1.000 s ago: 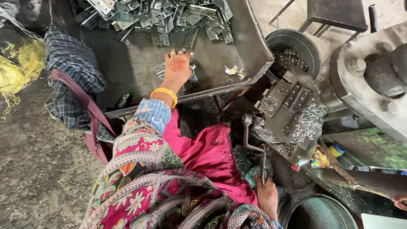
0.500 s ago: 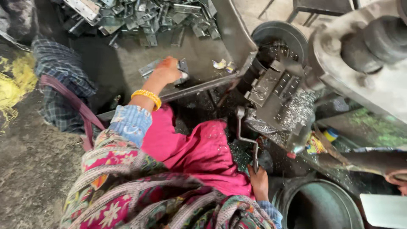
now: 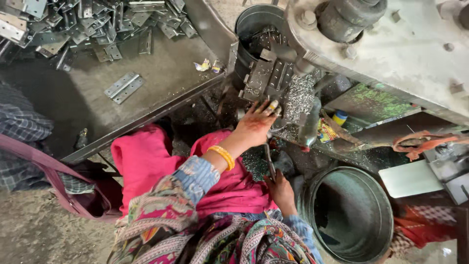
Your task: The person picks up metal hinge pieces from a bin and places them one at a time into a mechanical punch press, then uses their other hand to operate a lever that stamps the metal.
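Note:
My left hand [image 3: 255, 126], with an orange bangle at the wrist, reaches up to the metal fixture [image 3: 266, 78] of a press machine. Its fingertips rest against the fixture's lower edge, and whether a part lies under them is hidden. My right hand [image 3: 282, 191] is low by my lap, closed around the bottom of a thin metal lever [image 3: 269, 159] that rises toward the machine. A flat grey hinge [image 3: 124, 87] lies alone on the metal tray [image 3: 161, 105] to the left. A heap of similar hinges [image 3: 93, 19] fills the tray's far end.
The machine's big grey body [image 3: 391, 54] spans the upper right. An open metal drum [image 3: 349, 212] stands at the lower right, and a second one [image 3: 256, 24] behind the fixture. Metal shavings [image 3: 299, 98] cover the machine bed. A dark red bag strap [image 3: 44, 171] is at left.
My left hand has left the tray and swung right to the machine's fixture. The view shifted right and closer. My right hand stays on the lever.

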